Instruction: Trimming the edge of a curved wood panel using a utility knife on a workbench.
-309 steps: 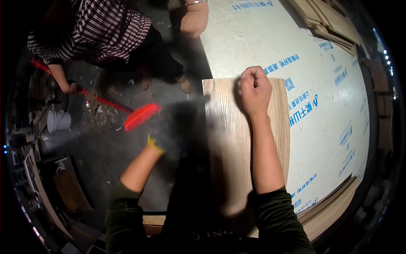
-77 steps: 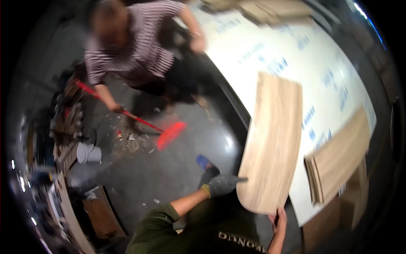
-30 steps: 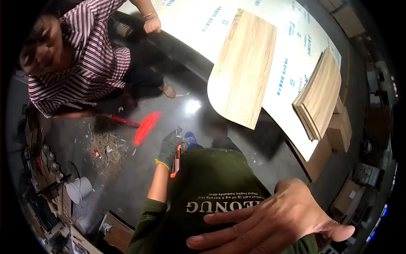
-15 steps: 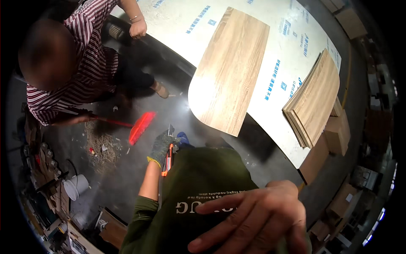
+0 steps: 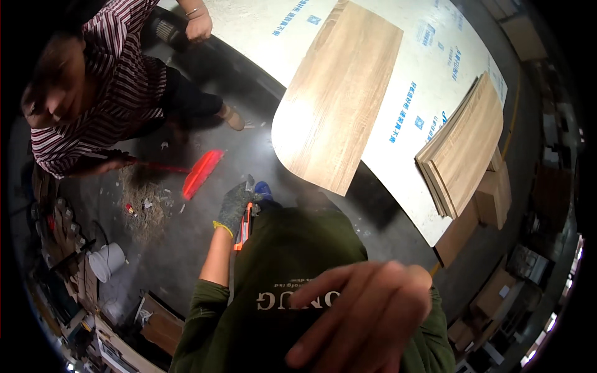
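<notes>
The gloved left hand (image 5: 236,205) grips an orange utility knife (image 5: 242,227) down beside the body, the bare right hand (image 5: 364,317) hangs open and empty close under the camera — the wood-grain panel (image 5: 339,93) lies flat on the white-covered bench (image 5: 429,74), its rounded end overhanging the edge.

White sheeted table (image 5: 435,62) with wood-grain panel (image 5: 339,99) and board stack (image 5: 463,146).

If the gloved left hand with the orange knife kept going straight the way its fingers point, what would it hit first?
The grey-gloved left hand with the orange utility knife points up the picture. Probably bare dark floor comes first; the rounded light wood-grain panel lies to the right of that line. Depth is unclear.
</notes>
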Demonstrator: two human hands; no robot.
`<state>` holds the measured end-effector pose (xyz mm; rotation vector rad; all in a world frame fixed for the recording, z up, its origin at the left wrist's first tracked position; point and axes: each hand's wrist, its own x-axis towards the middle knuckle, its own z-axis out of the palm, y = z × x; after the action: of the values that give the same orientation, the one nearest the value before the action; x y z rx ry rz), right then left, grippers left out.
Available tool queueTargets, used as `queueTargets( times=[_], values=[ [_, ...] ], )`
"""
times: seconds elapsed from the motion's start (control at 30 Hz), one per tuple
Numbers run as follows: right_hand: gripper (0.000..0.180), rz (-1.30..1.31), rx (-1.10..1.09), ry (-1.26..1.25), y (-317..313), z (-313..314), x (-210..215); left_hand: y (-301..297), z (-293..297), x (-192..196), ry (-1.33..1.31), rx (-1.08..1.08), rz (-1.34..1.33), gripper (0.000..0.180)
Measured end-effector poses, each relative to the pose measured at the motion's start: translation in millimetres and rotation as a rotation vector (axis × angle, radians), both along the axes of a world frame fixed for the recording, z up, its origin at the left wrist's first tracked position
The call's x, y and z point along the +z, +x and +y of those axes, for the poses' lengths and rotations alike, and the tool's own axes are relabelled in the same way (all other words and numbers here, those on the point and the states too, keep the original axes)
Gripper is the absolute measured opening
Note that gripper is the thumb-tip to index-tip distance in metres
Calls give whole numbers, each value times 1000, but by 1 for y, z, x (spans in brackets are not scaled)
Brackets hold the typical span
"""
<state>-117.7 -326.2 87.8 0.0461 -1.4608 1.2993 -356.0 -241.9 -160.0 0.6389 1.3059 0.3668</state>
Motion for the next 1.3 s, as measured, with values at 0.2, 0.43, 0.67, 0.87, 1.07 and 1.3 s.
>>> queueTargets(
  times=[0.2, 0.43, 0.67, 0.87, 1.07, 1.3],
  values=[
    [27, 564, -929, -469, 141, -96, 82, -16, 8, -11, 3, -186, -54, 36],
    [30, 369, -2134, 874, 206, -299, 162, -31, -5, -62, 56, -302, -159, 52],
    [33, 220, -2724, 832, 221, -362, 176, -12, 1, -49, -244, -300, -240, 54],
    [64, 161, -3160, 609, 218, -444, 185, 6, -7, -125, -221, -273, -454, 24],
    [133, -4, -3032, 258, 223, -611, 172, 39, -17, -165, -403, -306, -378, 9],
    [152, 118, -3010, 238, 225, -557, 151, 68, -32, -166, 453, -793, -291, 11]
  ],
)
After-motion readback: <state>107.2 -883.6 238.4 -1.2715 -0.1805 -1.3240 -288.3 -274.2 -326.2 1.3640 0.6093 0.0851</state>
